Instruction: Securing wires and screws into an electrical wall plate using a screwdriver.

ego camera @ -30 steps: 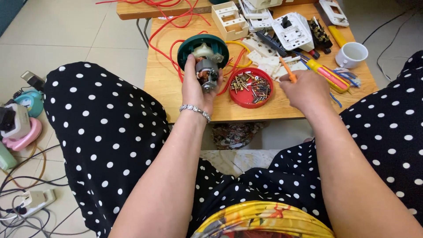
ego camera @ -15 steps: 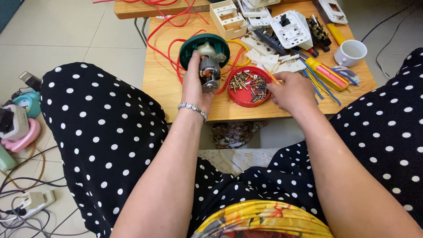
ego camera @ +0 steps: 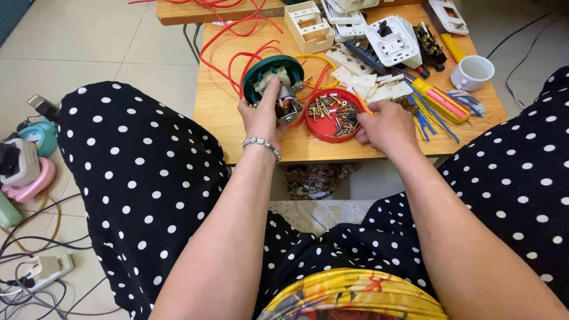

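Note:
My left hand (ego camera: 261,115) grips a small electric motor (ego camera: 278,89) with a round dark green housing, held upright over the low wooden table (ego camera: 225,112). A silver bracelet sits on that wrist. My right hand (ego camera: 388,124) rests at the right rim of a red round lid (ego camera: 323,127) filled with several screws. An orange-handled tool (ego camera: 363,104) sticks up between its fingers toward the lid. Red wires (ego camera: 231,41) trail from the motor across the table.
White switch and socket parts (ego camera: 391,38), a cream plastic box (ego camera: 308,26), a yellow-and-red screwdriver (ego camera: 441,101), blue and yellow wires and a white cup (ego camera: 472,72) crowd the table's far right. On the floor at left lie a power strip (ego camera: 41,269), cables and small appliances.
My right hand has moved left from the screwdriver area to the red lid of screws. My left hand keeps the motor in about the same place.

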